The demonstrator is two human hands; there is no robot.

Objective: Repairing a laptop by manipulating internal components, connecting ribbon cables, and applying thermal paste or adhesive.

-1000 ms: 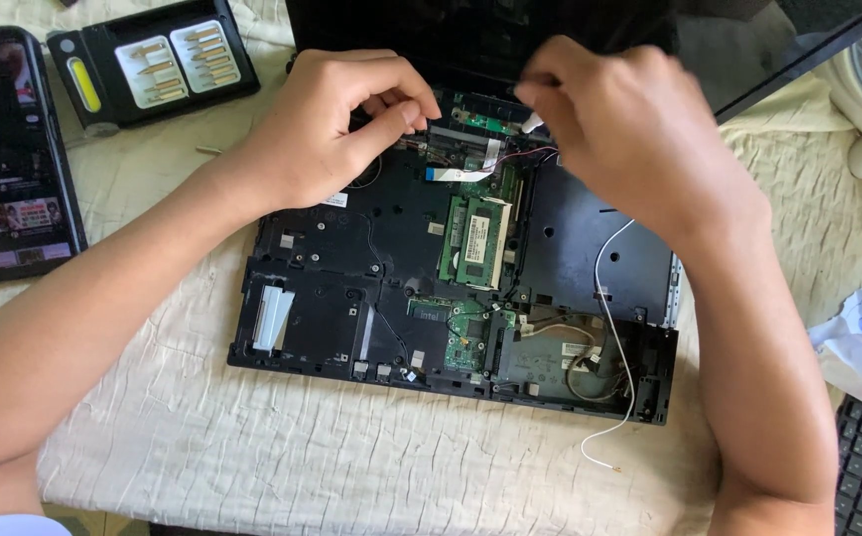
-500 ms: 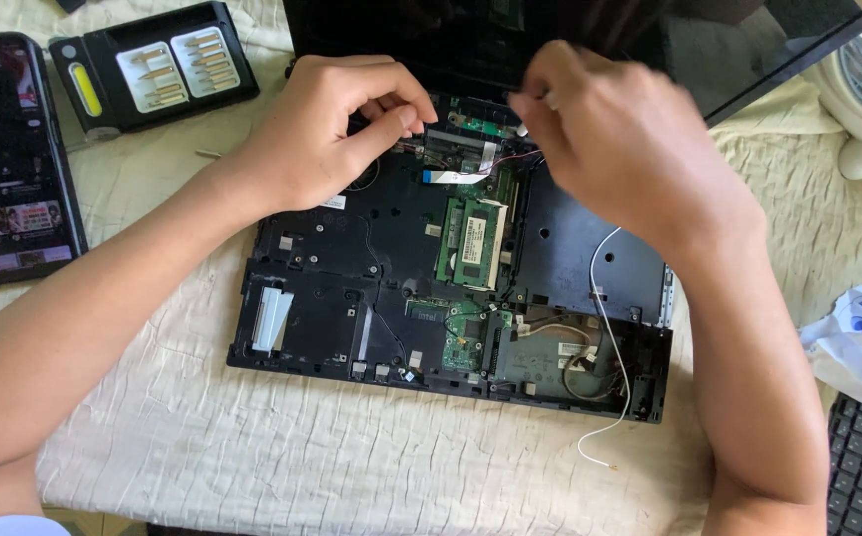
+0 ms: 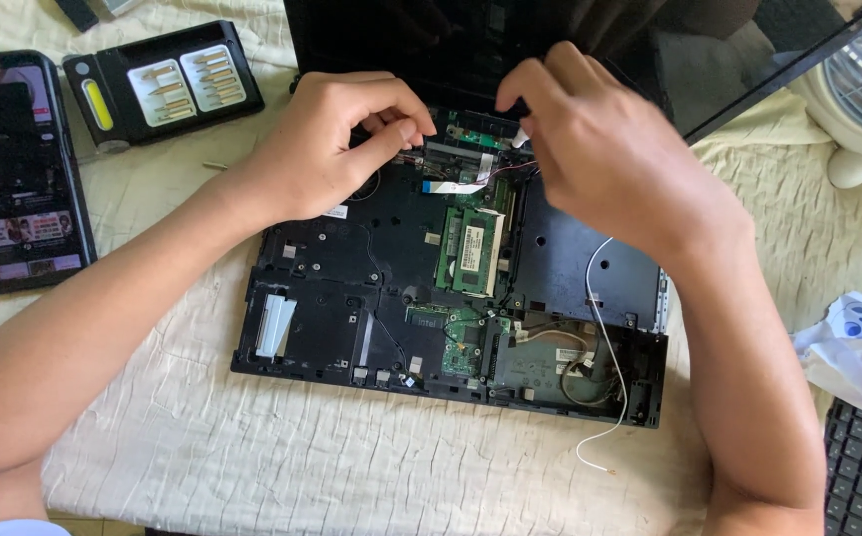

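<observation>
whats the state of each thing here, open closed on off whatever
black laptop base: opened up, circuit boards bared
green memory module: seated flat in its slot
thin white wire: loose, end trailing onto the cloth
black smartphone: screen on
black screwdriver bit case: open, bits showing
left hand: fingers pinched at the top edge
right hand: fingertips pinched there too

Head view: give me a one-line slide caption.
Left hand and right hand pinch at small connectors along the top edge of an opened laptop base, phone and bit case alongside.
</observation>
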